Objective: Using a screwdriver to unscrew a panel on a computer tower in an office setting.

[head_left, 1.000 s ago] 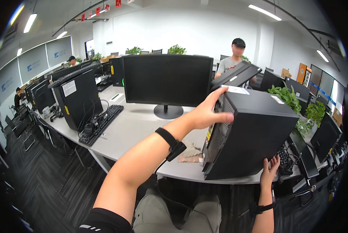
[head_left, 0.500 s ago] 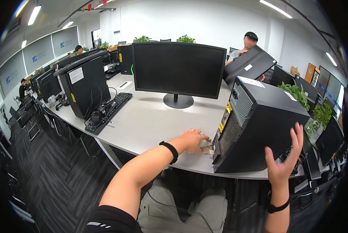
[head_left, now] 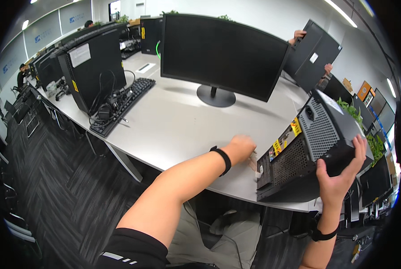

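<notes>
A black computer tower [head_left: 317, 168] leans over to the right at the desk's near right edge, its perforated metal back panel facing left. My right hand [head_left: 341, 175] grips its upper right side, thumb on the near face and fingers spread along the edge. Beside the tower's lower left edge, my left hand [head_left: 241, 148] is closed and slightly blurred. From under it a crumpled beige cloth [head_left: 253, 162] shows, partly hidden by the hand and close to the tower's base.
A black monitor [head_left: 223, 54] stands mid-desk. To the left, a second tower [head_left: 93, 67] stands by a keyboard [head_left: 131, 103] with a heap of cables [head_left: 108, 110] on it. Behind the monitor's right edge, another person's hands [head_left: 328, 69] hold up a black tower [head_left: 314, 56].
My right hand has come onto the tower, which now leans further right. My left hand has shifted right and closed. The other person's tower has been lifted more upright.
</notes>
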### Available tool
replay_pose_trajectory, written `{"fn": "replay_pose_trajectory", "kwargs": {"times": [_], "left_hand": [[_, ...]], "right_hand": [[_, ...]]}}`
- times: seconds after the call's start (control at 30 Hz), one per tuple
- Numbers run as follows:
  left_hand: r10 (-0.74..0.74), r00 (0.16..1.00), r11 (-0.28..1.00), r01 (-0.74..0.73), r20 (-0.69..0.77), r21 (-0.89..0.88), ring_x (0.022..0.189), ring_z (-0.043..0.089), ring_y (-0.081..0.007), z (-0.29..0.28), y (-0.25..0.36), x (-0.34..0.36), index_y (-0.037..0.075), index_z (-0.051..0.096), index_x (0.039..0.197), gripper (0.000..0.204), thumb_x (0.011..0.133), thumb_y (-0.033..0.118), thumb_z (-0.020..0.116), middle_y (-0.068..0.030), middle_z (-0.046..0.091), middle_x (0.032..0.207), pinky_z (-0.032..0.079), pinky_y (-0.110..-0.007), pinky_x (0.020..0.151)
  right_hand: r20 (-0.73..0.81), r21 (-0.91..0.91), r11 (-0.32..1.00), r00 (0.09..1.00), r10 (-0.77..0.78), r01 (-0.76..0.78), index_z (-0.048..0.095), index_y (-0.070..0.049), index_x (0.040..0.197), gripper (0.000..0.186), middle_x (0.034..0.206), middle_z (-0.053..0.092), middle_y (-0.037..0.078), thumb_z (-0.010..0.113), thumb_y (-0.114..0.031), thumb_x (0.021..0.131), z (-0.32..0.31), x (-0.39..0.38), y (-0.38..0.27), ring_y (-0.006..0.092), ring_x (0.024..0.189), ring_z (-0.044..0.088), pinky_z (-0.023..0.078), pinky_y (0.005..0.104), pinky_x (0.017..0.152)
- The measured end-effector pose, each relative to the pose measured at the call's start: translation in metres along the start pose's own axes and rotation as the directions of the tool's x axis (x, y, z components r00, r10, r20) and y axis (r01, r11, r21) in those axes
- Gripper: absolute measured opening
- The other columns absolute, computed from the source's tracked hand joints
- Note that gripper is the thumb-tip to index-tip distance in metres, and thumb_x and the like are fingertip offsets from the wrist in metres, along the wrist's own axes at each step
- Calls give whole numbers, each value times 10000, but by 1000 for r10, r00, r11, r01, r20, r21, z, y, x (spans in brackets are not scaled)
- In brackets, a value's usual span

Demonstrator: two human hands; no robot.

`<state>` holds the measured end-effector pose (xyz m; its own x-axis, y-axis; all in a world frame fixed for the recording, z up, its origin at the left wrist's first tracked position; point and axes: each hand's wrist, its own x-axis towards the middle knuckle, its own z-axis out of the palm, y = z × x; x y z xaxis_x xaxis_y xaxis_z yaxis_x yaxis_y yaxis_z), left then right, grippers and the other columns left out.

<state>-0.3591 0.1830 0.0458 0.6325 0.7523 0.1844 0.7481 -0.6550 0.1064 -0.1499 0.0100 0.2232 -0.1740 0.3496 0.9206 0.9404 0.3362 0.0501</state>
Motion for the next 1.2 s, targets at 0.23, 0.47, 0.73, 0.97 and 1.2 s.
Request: {"fn": "replay_pose_trajectory", "kwargs": {"times": [0.23,0.47,0.73,0.97,1.2], "left_hand": [[-37,999,999,37,-10,-21,933,657,-321,24,-16,42,114,706,906,146,780,107,632,-125,669,951,552,-394,779],[-72,997,997,73,24,-16,959,654,-325,24,-36,72,110,726,927,170,776,150,660,-137,666,1008,546,-390,810],[-395,917,896,370,-59,-246,1035,623,-340,23,-63,104,91,722,986,201,820,174,647,-167,648,1066,525,-403,869],[-499,866,754,419,-26,-506,1069,599,-365,34,-55,187,64,695,1048,259,825,190,656,-201,615,1132,498,-419,917],[-117,993,770,109,28,-629,1138,560,-342,70,-38,263,41,578,1255,705,654,303,839,-193,549,1266,463,-381,975]], "right_hand": [[25,-39,999,1000,-9,10,367,7,1374,781,1419,391,188,697,-215,701,12,-2,-1,356,1373,310,199,453,1144],[12,-70,997,1000,-27,27,346,20,1382,789,1423,378,194,687,-275,734,20,-3,3,350,1373,302,179,457,1145],[37,-134,991,999,34,-29,332,31,1384,823,1431,355,221,667,-396,765,16,-4,2,379,1372,297,180,475,1140],[57,-187,980,996,75,-63,287,40,1393,921,1437,324,261,639,-501,735,18,-2,4,425,1366,286,169,536,1127],[10,-233,969,996,83,-79,278,44,1415,959,1456,311,232,518,-651,800,28,-6,5,380,1379,272,155,526,1135]]}}
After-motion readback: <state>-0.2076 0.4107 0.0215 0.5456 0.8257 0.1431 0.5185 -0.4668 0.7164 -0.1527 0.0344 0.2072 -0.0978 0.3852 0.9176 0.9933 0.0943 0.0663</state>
